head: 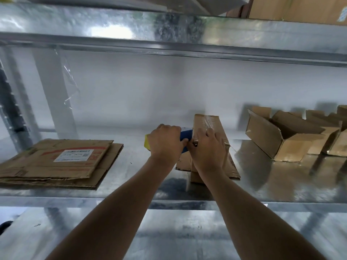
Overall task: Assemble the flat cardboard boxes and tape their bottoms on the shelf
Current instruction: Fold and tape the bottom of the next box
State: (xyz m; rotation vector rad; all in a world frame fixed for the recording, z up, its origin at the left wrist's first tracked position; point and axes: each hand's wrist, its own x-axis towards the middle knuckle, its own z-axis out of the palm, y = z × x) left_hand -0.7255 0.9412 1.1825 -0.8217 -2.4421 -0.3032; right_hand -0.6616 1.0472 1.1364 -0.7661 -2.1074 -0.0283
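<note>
This looks like a storeroom or packing area of a warehouse. Bare galvanized metal shelves (262, 184) stand on steel uprights (56, 94) against a plain white wall (150, 91). A stack of flattened cardboard boxes (56, 162), the top one bearing a printed shipping label (73, 155), lies near the left end of the shelf. A row of made-up open boxes (285, 137) stands toward the right end. More cardboard (296, 8) sits on the shelf above.

metal shelf (131, 186) | left: flat cardboard stack (54, 162) | centre: taped box (210, 132) | right: open boxes (293, 137)
</note>
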